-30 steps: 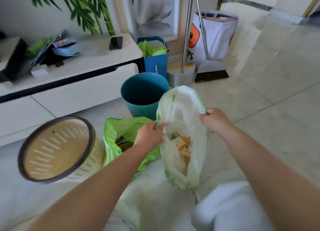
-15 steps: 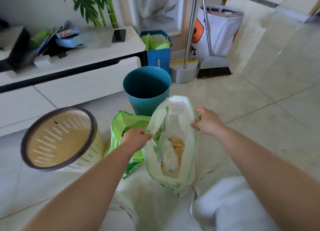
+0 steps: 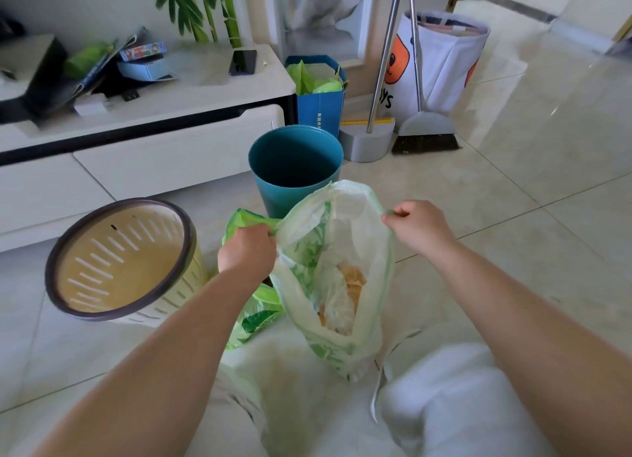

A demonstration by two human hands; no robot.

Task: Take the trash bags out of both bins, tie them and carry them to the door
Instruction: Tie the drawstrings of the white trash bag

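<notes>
With both bins emptied, the left hand [image 3: 247, 249] and right hand [image 3: 419, 229] pinch opposite rims of the translucent green-printed plastic trash bag [image 3: 337, 275], spreading it, likely ready for tying.

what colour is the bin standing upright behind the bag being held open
Teal blue bin, inside and out, seen best in the head view.

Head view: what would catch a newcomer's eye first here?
Front and centre, both hands, left and right, hold open the pale trash bag. A bright green bag lies behind the left arm. The teal bin stands beyond; the cream slatted bin is at left.
</notes>
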